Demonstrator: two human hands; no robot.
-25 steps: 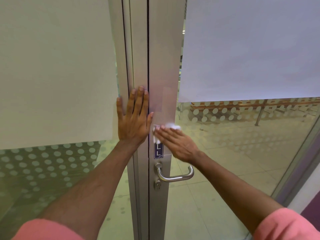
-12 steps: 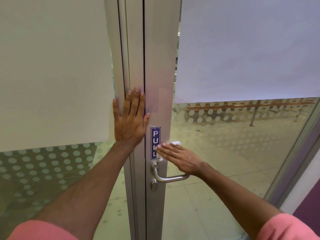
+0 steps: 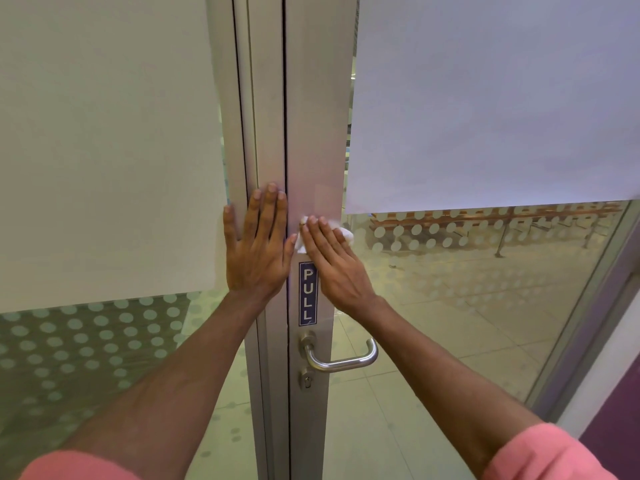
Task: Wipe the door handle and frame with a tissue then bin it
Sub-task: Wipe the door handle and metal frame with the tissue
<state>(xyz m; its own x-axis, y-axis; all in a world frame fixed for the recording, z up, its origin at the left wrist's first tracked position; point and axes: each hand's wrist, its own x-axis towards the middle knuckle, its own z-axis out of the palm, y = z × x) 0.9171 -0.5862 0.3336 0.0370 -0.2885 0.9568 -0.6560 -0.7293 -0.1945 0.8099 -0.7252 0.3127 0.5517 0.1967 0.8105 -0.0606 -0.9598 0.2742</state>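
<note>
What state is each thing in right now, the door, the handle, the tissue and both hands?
Door: closed against the frame.
Door handle: level, untouched.
Tissue: pressed flat on the door stile above the PULL sign.
Right hand: flat over the tissue.
Left hand: open, flat on the frame.

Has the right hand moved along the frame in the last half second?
Yes. The right hand with the tissue went up, from beside the PULL sign's lower half to above it.

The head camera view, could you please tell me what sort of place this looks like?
Probably an office or public building entrance. A metal-framed glass door carries a PULL sign and a lever handle; frosted dots pattern the glass, and a bench stands on tiled floor beyond.
</note>
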